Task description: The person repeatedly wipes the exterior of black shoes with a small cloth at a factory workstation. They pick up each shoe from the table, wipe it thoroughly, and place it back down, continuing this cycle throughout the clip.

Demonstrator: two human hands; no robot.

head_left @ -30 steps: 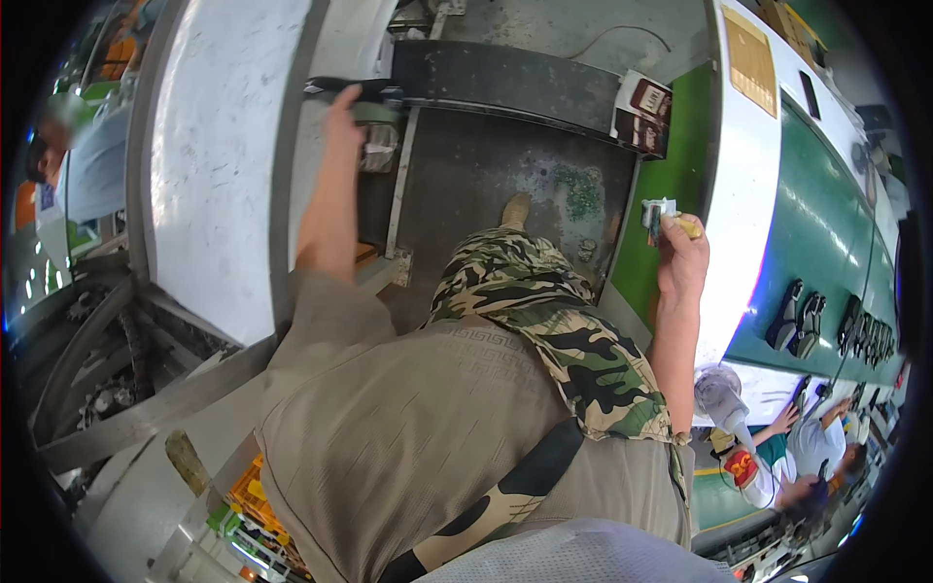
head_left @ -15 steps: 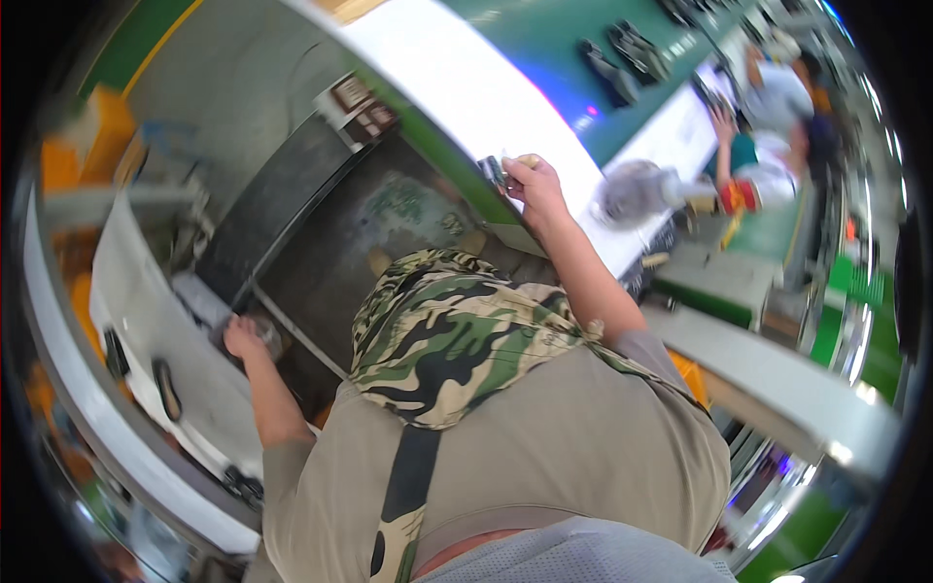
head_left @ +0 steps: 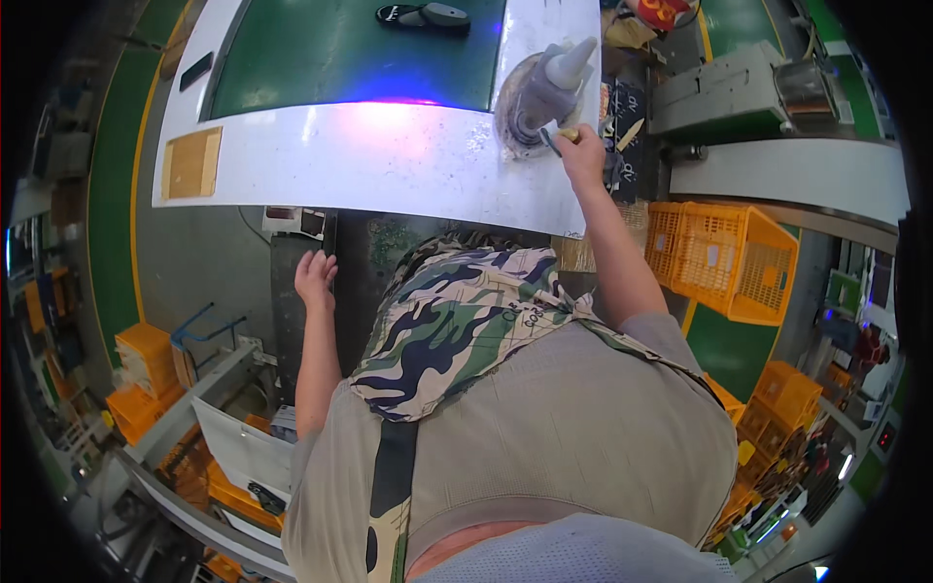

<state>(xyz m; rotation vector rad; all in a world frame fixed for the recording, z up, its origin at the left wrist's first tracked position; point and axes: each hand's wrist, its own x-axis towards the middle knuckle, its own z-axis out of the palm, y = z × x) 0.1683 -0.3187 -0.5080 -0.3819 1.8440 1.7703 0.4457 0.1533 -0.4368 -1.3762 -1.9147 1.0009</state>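
My right hand point(head_left: 585, 157) is closed, pinching a small thin dark piece point(head_left: 550, 142) whose kind I cannot make out. It is at the near right corner of the white worktable point(head_left: 389, 160), beside a grey bottle point(head_left: 552, 95) with a whitish spout. Under the bottle is a round greyish, stained base point(head_left: 512, 136); whether the piece touches it I cannot tell. My left hand point(head_left: 316, 279) holds nothing, its fingers apart, over a dark surface below the table's near edge.
A dark sandal point(head_left: 424, 17) lies on the green belt point(head_left: 340, 58) beyond the white strip. At the table's left are a wooden board point(head_left: 191, 163) and a flat black object point(head_left: 195, 72). Orange crates point(head_left: 724, 260) stand to the right, with more orange bins point(head_left: 146, 360) at left.
My body has turned toward the table. My right hand has gone from the table's edge to the bottle with the small piece. My left hand has left the low white surface.
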